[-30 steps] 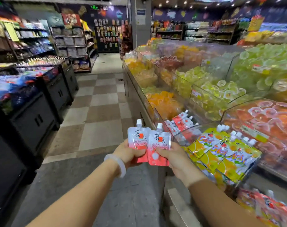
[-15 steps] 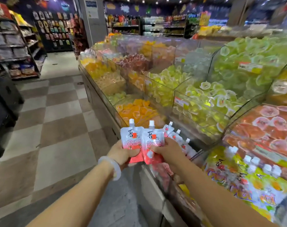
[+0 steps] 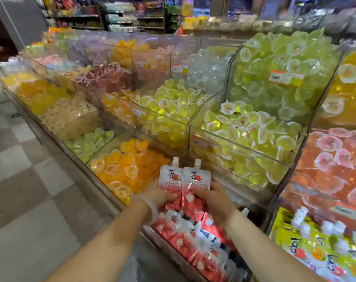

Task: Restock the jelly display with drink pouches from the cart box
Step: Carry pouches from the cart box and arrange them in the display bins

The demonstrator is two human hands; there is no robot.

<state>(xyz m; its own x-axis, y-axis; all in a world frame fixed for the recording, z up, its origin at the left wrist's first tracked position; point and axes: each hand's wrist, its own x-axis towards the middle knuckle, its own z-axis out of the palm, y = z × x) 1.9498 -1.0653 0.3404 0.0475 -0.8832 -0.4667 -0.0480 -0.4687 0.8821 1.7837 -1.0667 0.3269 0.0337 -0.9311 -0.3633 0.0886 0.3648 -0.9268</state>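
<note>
Evidently mid-placement: the left hand (image 3: 159, 195) and right hand (image 3: 215, 200) each gripped 1 red drink pouch (image 3: 171, 182), upright over the red-pouch bin (image 3: 193, 241). Next, probably, lowering both among the pouches and letting go.

The two red-and-white spouted drink pouches (image 3: 184, 184) pinched side by side between the left hand (image 3: 159, 193) and right hand (image 3: 215, 199) are glossy plastic film with hard white plastic caps, and the same shiny film covers the heap of red pouches (image 3: 195, 239) just below the wrists. Beyond the fingertips the clear, smooth acrylic bin walls (image 3: 230, 151) catch glare over glossy translucent jelly cups (image 3: 244, 127). On the left wrist sits a smooth, milky white bangle (image 3: 152, 208), and left of that arm the pale checkered floor tiles (image 3: 20, 180) look matt.
</note>
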